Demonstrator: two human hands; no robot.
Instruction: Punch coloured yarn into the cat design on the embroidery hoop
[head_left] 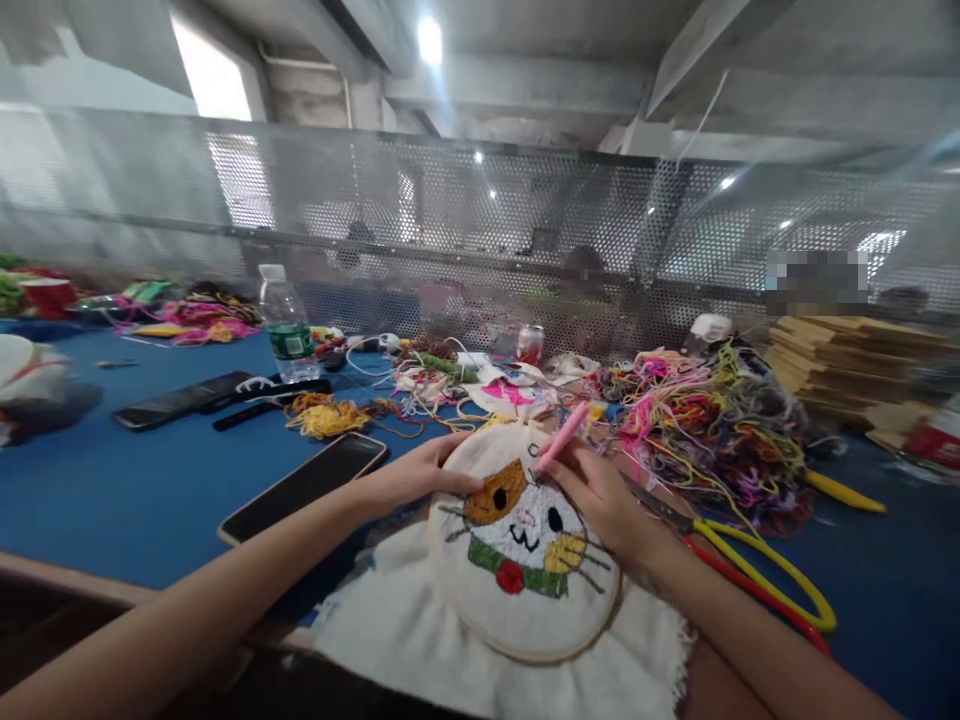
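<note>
Left fingers (459, 484) closed over the hoop (517, 659) at left; right fingers (568, 482) pinched round pink tool (564, 437). Best: cloth (480, 612) taut, tool steady.

- Left forearm (247, 565): bare along all of its visible length, with a smooth outline, broad at the near left and tapering towards the wrist.
- Right forearm (720, 600): bare too, entering from the near right, slim, with the same taper.
- Both wrists: bare and narrow, running smoothly into the hands.
- Left hand (431, 468): ungloved; 1 thumb (463, 484) shows clearly, slender with a rounded tip, and the other digits are mostly hidden.
- Right hand (596, 490): ungloved, with slender fingers (564, 481), some partly hidden.
- Nails: too small and soft to make out.
</note>
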